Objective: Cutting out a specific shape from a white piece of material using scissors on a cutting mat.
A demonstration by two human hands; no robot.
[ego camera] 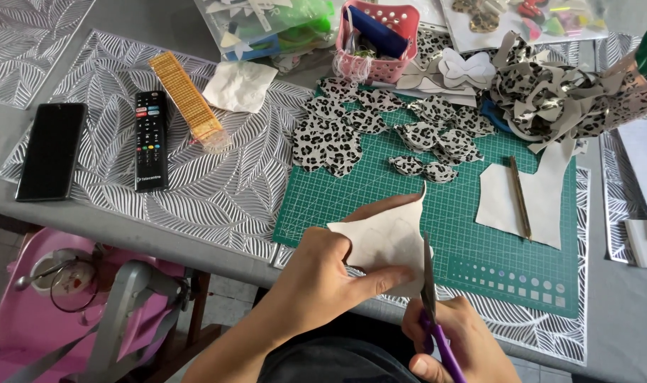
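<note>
Head view: we are pinching a pale sheet [380, 241] in our left hand [323, 284] over the mat [451, 234], our right hand [455, 340] gripping scissors [430, 284] at its edge. Cut leopard shapes [380, 131] are piling beyond; another sheet [501, 202] is lying uncut.

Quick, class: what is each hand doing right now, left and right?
Left hand: closed on the white cut-out piece, pinching it.
Right hand: closed on the purple-handled scissors, blades at the piece's edge.
</note>
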